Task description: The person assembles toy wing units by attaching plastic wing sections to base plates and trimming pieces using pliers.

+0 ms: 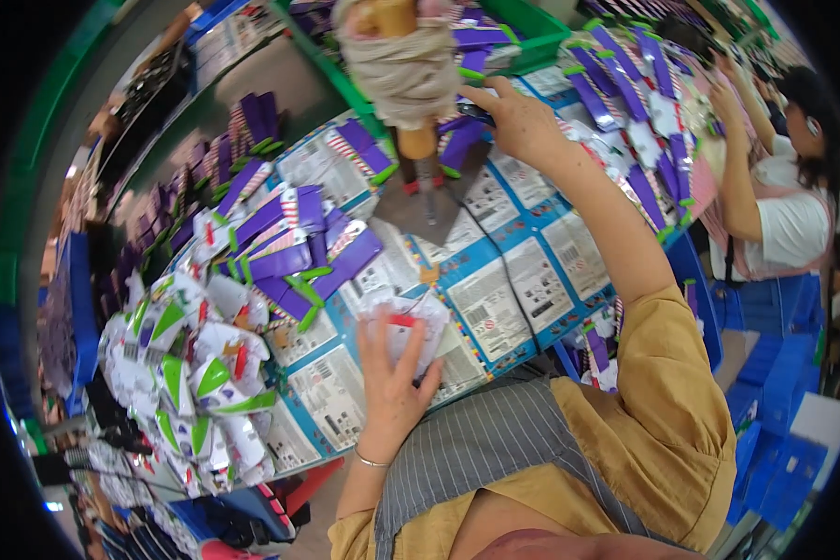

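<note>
My left hand lies with fingers spread on a soft white piece with a small red patch, near the table's front edge. Farther off, my right hand is closed around a dark lever-like piece, partly hidden by the fingers. Beside it stands a thick post wrapped in pale cloth, its metal tip over a dark flat plate. Left of the plate lies a heap of purple strips with green ends and red-and-white striped edges.
White pieces with green and red parts pile up at the left. More purple strips lie at the right, near a co-worker. A green crate stands at the back. A black cable crosses the printed table covering.
</note>
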